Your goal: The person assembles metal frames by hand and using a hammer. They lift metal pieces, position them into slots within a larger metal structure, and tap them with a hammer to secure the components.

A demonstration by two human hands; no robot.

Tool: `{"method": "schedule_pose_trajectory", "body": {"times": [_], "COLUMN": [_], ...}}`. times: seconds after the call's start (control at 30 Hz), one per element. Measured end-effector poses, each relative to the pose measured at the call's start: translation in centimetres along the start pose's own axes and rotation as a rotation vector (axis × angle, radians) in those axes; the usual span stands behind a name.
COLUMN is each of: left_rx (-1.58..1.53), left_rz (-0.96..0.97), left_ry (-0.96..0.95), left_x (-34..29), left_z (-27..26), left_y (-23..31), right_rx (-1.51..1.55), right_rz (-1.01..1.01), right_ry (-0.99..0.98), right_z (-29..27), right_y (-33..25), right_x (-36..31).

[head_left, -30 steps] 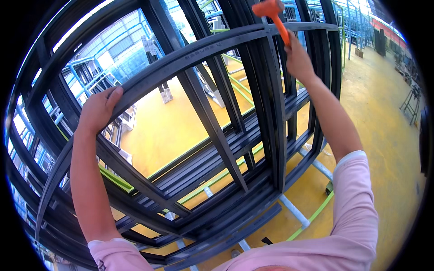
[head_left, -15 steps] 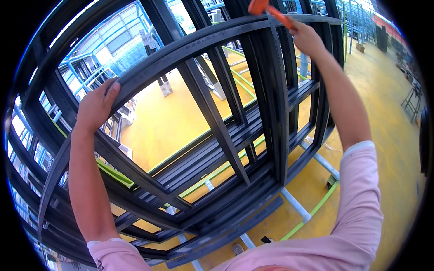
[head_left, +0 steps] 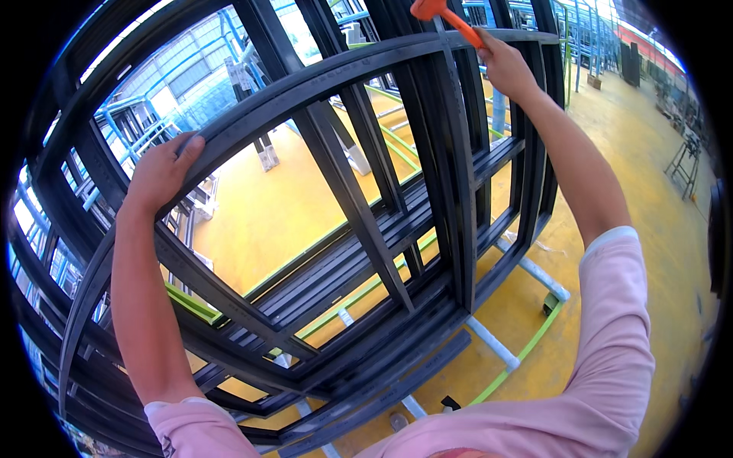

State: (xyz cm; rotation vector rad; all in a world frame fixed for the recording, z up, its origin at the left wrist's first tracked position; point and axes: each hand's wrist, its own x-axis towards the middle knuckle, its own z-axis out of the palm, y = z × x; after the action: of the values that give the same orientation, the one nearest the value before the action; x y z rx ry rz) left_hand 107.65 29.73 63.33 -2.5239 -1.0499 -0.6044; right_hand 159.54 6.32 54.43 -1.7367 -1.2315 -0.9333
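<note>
A large dark grey window frame [head_left: 305, 80] stands upright in front of me, with crossbars and uprights dividing it. My left hand [head_left: 162, 172] is closed round its top rail at the left, thumb on the near face. Raised at the upper right, my right hand [head_left: 507, 67] grips the orange handle of a mallet [head_left: 460, 29]. The mallet's orange head is just above the top rail, near where an upright [head_left: 462, 168] meets it. Whether the head touches the rail I cannot tell.
More dark frames [head_left: 57, 175] lean behind and to the left. Below is a rack with green and pale blue bars [head_left: 492, 342]. A loose dark profile [head_left: 397, 389] lies along the near bottom edge. The yellow floor [head_left: 611, 168] stretches right, with a dark metal stand [head_left: 685, 164] farther off.
The mallet and my right hand have shifted slightly left and down in the picture. The whole view has moved a little; my left hand keeps its hold on the rail.
</note>
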Motion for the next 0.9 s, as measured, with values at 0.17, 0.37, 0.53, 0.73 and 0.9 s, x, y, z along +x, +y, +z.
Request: {"method": "schedule_pose_trajectory", "body": {"times": [0.17,0.37,0.53,0.73,0.9], "left_rx": [-0.005,0.012,0.021,0.202,0.225], "left_rz": [-0.008,-0.015,-0.082,-0.063,-0.067], "left_ry": [-0.009,0.009,-0.058,0.252,0.206], "left_x": [0.1,0.1,-1.2,-2.7,-2.7], "left_z": [0.1,0.2,-0.1,2.1,2.2], "left_y": [-0.5,-0.4,1.4,3.1,2.8], "right_rx": [0.277,0.328,0.378,0.234,-0.056], "right_rz": [0.198,0.740,0.675,0.362,0.175], "right_ry": [0.146,-0.100,0.052,-0.110,-0.436], "right_z": [5.2,12.6,11.4,0.2,-5.1], "right_y": [-3.3,1.2,1.0,-3.6,-7.0], "right_x": [-4.4,-5.9,-5.9,1.8,8.3]}}
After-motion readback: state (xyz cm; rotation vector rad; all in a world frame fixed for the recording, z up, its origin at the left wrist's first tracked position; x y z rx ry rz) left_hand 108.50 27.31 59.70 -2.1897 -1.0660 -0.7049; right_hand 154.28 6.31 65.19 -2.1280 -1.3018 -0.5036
